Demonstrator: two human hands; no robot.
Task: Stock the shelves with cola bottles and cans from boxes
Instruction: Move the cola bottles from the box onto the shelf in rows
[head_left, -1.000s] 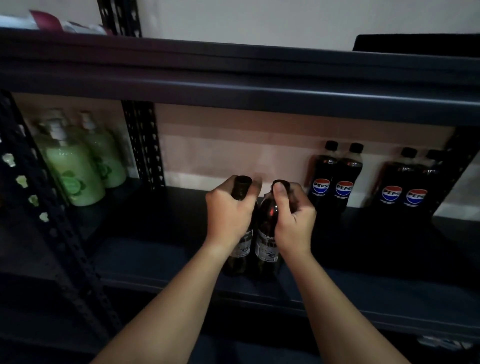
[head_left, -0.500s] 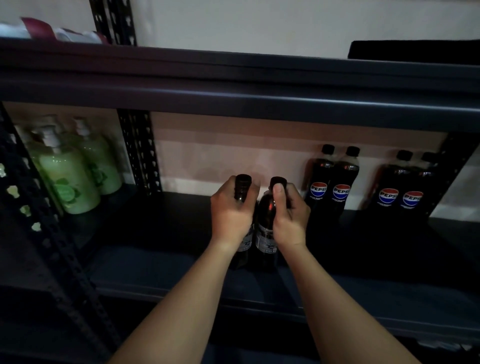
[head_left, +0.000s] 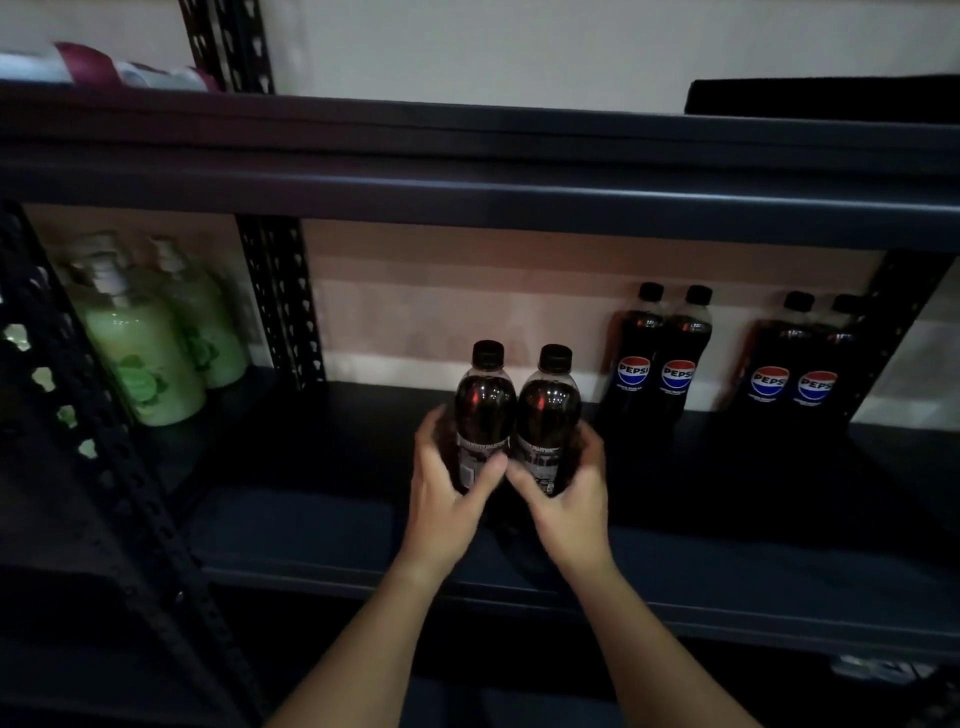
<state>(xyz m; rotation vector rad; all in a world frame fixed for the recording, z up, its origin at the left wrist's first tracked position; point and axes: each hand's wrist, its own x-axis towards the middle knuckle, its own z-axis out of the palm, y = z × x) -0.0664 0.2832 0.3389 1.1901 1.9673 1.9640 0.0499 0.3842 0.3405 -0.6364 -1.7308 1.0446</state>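
Observation:
Two dark cola bottles with black caps stand upright side by side on the dark shelf (head_left: 291, 525). My left hand (head_left: 447, 499) grips the lower body of the left bottle (head_left: 485, 400). My right hand (head_left: 566, 499) grips the lower body of the right bottle (head_left: 550, 405). Their labels face me from the back side. Against the back wall to the right stand two pairs of Pepsi bottles, one pair (head_left: 657, 358) near the middle and one pair (head_left: 795, 369) at the far right.
Green pump soap bottles (head_left: 140, 353) stand in the neighbouring bay at the left, behind a perforated upright post (head_left: 280, 306). The upper shelf's beam (head_left: 467, 192) runs overhead. Another perforated post (head_left: 78, 415) slants at the near left.
Both hands slid down from the bottle caps to the lower bodies of the two bottles. The bottles stand a little farther back on the shelf.

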